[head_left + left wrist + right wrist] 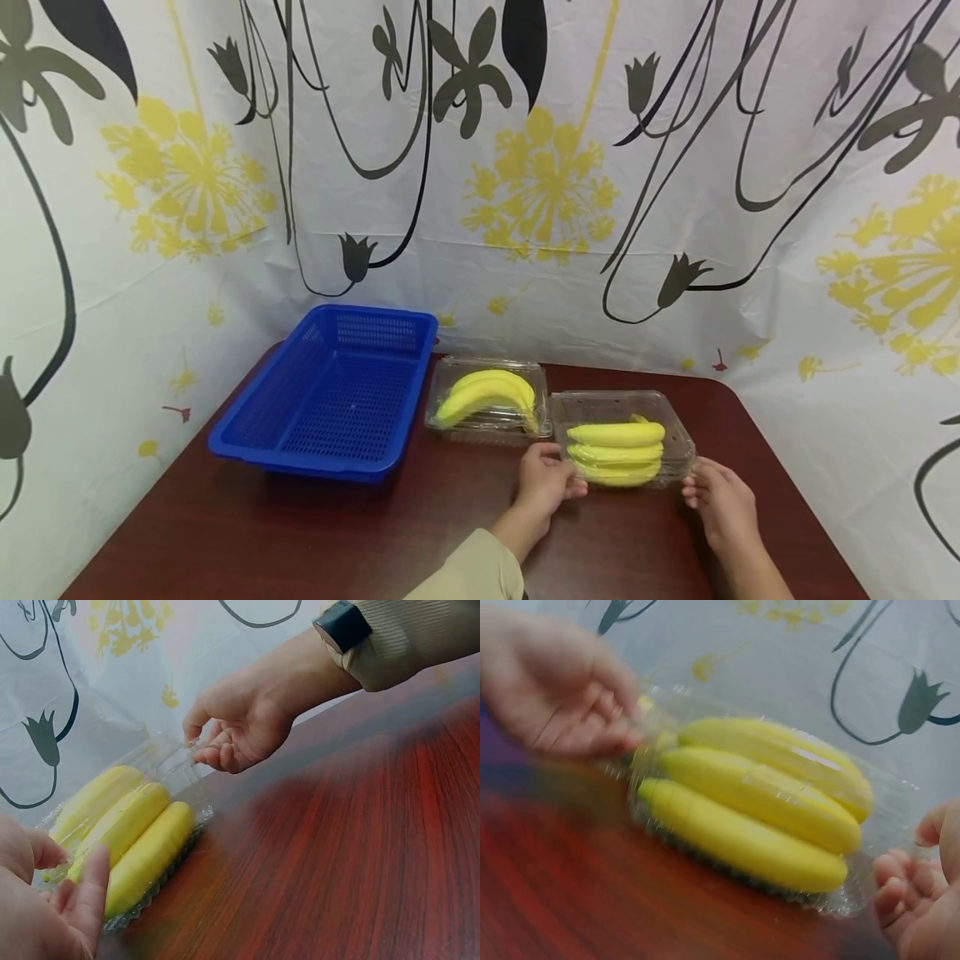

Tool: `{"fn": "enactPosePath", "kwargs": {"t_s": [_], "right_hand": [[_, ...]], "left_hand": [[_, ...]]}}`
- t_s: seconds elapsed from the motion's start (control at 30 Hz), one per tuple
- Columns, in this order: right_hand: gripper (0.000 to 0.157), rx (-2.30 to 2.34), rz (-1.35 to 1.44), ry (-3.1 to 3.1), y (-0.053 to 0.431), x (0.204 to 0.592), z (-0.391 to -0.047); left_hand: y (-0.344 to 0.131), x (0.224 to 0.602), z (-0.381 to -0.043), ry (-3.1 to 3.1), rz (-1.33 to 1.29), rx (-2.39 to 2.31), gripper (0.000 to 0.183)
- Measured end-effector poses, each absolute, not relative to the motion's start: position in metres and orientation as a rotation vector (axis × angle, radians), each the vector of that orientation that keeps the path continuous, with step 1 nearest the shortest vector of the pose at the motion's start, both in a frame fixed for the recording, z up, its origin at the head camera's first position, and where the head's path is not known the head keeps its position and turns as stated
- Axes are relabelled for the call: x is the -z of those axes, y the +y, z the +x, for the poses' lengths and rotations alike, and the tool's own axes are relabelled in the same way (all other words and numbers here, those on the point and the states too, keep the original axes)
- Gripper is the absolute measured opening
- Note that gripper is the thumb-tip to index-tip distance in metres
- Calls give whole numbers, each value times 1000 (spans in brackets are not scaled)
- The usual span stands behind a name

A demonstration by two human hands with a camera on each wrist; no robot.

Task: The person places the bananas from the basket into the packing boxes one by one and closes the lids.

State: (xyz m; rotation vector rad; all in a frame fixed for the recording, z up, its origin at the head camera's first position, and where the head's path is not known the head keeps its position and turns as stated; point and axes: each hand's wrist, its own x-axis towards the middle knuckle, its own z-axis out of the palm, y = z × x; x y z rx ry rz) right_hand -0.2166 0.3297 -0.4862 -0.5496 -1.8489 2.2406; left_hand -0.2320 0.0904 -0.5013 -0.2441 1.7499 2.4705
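A clear plastic clamshell container (622,404) with several yellow bananas (615,454) in it stands at the right of the table, tilted up at its near side. My left hand (545,481) grips its near left corner, thumb and fingers at the edge. At the opposite corner, my right hand (722,500) pinches the rim between thumb and fingertips. The right wrist view shows the bananas (742,825) side by side under the lid, a hand at each end. In the left wrist view the right hand (244,724) holds the far corner.
A second clear container (442,408) of bananas sits just left of the held one, near the wall. Farther left stands a blue plastic basket (348,392) with nothing in it. A patterned white sheet (480,208) hangs behind the dark red table (337,533).
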Motion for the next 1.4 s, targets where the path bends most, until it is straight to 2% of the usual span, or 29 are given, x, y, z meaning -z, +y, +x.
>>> {"fn": "enactPosePath", "kwargs": {"t_s": [0.07, 0.23, 0.7, 0.97, 1.2, 1.4], "right_hand": [[5, -2316, -558, -1844, 331, 485, -215], [12, -2416, -549, -1839, 333, 481, -212], [6, -2290, -505, -1776, 326, 486, -211], [6, -2267, -599, -1767, 323, 485, -213], [22, -2279, -628, -1740, 321, 484, -215], [27, -2379, -533, -1686, 319, 480, -215]], "left_hand": [[88, 499, -228, 1743, -247, -2457, 32], [84, 495, -224, 1758, -228, -2403, 19], [84, 489, -226, 1861, -145, -2381, 15], [85, 490, -229, 1790, -196, -2487, 18], [84, 489, -229, 1660, -203, -2585, 35], [81, 486, -228, 1629, -194, -2610, 38]]}}
